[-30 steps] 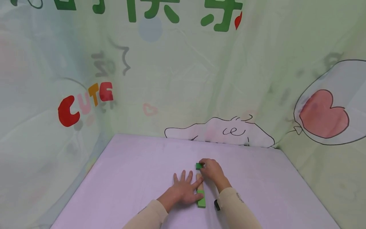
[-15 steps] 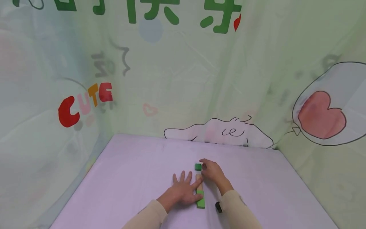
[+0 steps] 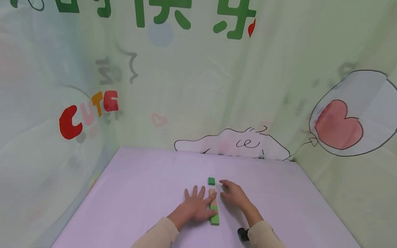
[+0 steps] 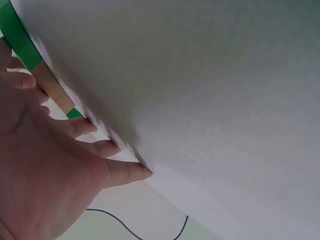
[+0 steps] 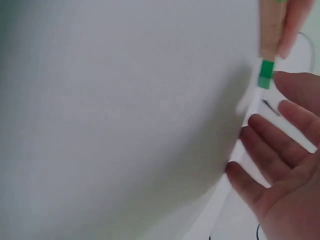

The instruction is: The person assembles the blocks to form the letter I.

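A small dark green block (image 3: 211,181) lies alone on the table, just beyond a row made of a natural wood block (image 3: 212,191) and a light green block (image 3: 215,220). Spread flat beside this row, my left hand (image 3: 196,207) rests its thumb on the light green block and its index finger on the wood block. My right hand (image 3: 235,195) hovers to the right of the dark green block, apart from it, with fingers loosely bent and nothing between them. In the right wrist view, the dark green block (image 5: 266,74) shows near the fingertips of the right hand (image 5: 287,175).
The table (image 3: 149,179) has a pale lilac cover. A printed curtain (image 3: 192,86) surrounds it at the back and sides. A black object (image 3: 243,234) sits at the right wrist, by the sleeve (image 3: 265,236).
My right hand has let go of the dark green block and drawn away to the right, its fingers opening. The left hand keeps its place on the row.
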Demonstrator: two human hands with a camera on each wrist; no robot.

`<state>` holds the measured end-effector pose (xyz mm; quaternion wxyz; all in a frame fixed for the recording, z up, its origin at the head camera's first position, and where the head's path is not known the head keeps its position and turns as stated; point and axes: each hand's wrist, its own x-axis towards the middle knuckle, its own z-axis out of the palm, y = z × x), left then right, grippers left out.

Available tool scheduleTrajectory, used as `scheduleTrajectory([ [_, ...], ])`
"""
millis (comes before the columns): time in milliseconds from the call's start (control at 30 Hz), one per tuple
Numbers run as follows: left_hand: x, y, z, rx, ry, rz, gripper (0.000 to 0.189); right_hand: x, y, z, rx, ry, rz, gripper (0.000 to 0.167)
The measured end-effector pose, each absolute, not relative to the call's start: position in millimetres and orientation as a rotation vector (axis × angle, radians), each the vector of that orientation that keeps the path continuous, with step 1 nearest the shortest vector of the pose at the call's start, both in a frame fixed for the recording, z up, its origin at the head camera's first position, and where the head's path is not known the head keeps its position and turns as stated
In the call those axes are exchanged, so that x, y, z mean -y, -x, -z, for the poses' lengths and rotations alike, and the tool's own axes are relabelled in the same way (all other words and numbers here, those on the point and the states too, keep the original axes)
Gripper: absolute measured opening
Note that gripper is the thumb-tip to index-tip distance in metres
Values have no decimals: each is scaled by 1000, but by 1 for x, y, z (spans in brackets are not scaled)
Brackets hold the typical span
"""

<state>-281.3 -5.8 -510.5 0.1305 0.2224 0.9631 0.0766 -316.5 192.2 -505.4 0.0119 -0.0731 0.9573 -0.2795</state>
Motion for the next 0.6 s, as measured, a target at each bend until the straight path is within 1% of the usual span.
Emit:
scheduleTrajectory([
  [300, 5, 282, 512, -2830, -663, -263, 71, -204, 288, 505, -2970, 186, 1013, 48],
  [600, 4, 280, 511, -2825, -684, -294, 69, -211, 278, 514, -2974, 79, 1058, 49],
])
